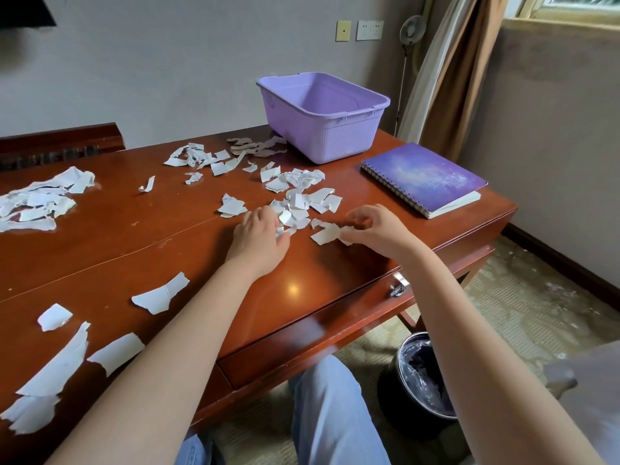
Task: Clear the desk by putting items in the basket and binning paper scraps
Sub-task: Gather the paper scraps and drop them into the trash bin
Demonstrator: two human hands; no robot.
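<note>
Wooden table point(201, 250) | our left hand point(260, 238) grip curled on paper scraps point(295, 196) in front of basket point(339, 135) | right hand point(379, 229) grip pinches one scrap point(327, 234) | notebook point(426, 177) right of basket

I see a shiny brown wooden desk point(151, 236). White paper scraps point(302, 196) lie all over its top: one heap in the middle, one at the far left, and big bits at the front left. A purple basket point(339, 142) stands at the back. A purple notebook point(422, 177) lies flat near it, on the right.
</note>
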